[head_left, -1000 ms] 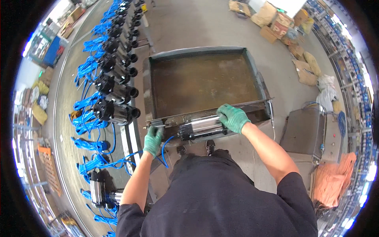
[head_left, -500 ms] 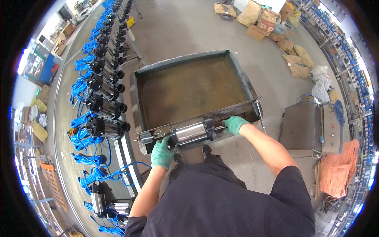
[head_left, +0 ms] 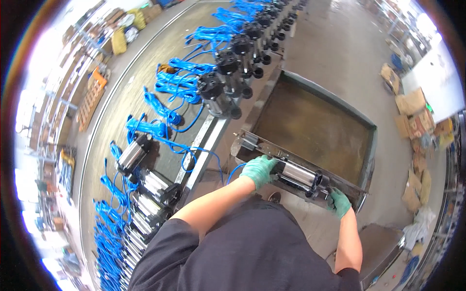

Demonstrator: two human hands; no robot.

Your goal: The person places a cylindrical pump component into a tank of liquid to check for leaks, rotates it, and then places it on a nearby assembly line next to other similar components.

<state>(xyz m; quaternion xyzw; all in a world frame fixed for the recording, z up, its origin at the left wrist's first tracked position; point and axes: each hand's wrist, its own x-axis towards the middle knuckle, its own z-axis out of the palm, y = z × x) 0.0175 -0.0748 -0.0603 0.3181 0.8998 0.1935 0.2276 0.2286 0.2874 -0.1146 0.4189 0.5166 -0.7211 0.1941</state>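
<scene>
On my view's clock, an orange slatted rack [head_left: 90, 103] sits between 9 and 10, beyond the long brownish bench [head_left: 131, 97]. On that bench I have a lone black-and-silver cylinder [head_left: 133, 156] at 9, a packed cluster of similar cylinders [head_left: 145, 204] at 8, and bundled bright-blue cables [head_left: 177, 89] at 11. A row of black-topped steel pumps [head_left: 217, 102] crowds the bench edge toward 12. A loose blue cord [head_left: 233, 172] loops just beside my green-gloved left hand [head_left: 259, 170], which grips one black end of a shiny steel pump with black ends [head_left: 297, 175]. That pump lies at 4, over a narrow dark trough [head_left: 246, 154]; the inner wall stands between it and the brown liquid [head_left: 310, 128] in the rectangular grey metal tank [head_left: 335, 101]. My green-gloved right hand [head_left: 340, 202] bends its fingers at the pump's other end; I can't tell whether they close on it. A dark flat-topped box [head_left: 378, 245] occupies 4, farther out; brown cartons [head_left: 403, 126] and sacks [head_left: 412, 189] line the floor around 3.
</scene>
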